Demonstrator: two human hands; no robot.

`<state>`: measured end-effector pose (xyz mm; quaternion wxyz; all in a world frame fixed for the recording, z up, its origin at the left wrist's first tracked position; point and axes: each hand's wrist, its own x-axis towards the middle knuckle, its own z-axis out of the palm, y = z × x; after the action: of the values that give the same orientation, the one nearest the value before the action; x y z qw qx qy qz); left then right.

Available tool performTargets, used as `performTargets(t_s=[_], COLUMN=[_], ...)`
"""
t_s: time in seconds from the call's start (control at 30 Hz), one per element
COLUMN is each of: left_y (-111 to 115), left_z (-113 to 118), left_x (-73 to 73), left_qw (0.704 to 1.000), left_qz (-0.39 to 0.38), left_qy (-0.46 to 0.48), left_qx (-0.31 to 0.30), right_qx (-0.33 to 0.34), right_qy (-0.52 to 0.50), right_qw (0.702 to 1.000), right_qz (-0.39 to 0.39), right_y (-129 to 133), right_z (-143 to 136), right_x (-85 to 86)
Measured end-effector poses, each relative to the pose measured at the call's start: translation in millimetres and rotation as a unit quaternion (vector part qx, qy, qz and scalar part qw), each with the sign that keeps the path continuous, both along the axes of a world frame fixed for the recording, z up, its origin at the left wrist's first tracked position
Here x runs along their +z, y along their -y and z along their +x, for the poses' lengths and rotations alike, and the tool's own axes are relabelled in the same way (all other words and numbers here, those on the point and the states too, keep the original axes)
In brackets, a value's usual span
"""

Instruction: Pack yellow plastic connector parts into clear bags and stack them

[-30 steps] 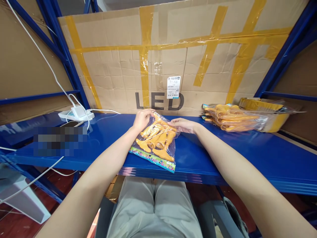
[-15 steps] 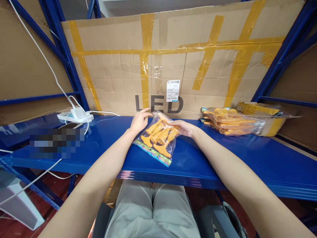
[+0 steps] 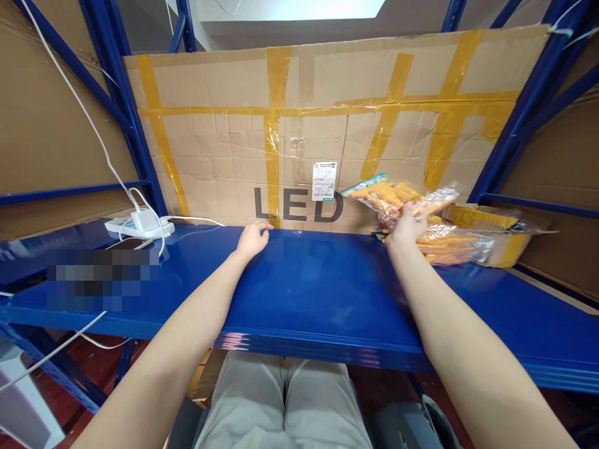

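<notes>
The person's right hand is gripping a clear plastic bag of orange toy pieces, fingers closed around its underside, and is holding it up off the blue shelf, just above the stack of bags lying at the right. The bag is lying roughly flat in the air, tilted a little, with its colourful printed strip at the left end, pointing toward the white label on the cardboard. Its other end, crinkled and see-through, is catching the light. Inside, the orange pieces are crowding together, long and tapered; I cannot make out exactly what they are. The plastic is wrinkling where the hand is squeezing it.

The left hand is resting on the shelf near the back, fingers loosely curled and spread, holding nothing, just below the big "LED" lettering on the cardboard sheet taped with yellow strips. The stack underneath the lifted bag is showing the same orange pieces in the same clear wrapping, and beside it a yellow box in loose plastic is sitting against the right upright. A white power strip with its cable is lying far off at the left end.
</notes>
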<state>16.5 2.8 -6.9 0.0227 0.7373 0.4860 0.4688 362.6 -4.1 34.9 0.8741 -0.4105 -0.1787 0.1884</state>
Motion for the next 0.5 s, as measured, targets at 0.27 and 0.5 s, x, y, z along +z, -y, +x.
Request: performTargets(t_s=[0.27, 0.5], left_y=[2.0, 2.5], left_z=[0.8, 1.7], left_x=[-1.0, -0.5], left_qw=[0.998, 0.997], left_qz=[-0.008, -0.033], left_qy=[-0.050, -0.064], left_qx=[0.023, 0.030], right_qx=[0.008, -0.004], right_qy=[-0.133, -0.111], right_qw=[0.991, 0.994], right_qz=[-0.013, 0.004], right_y=[25.4, 28.5], right_z=[12.4, 10.1], right_x=[10.3, 15.3])
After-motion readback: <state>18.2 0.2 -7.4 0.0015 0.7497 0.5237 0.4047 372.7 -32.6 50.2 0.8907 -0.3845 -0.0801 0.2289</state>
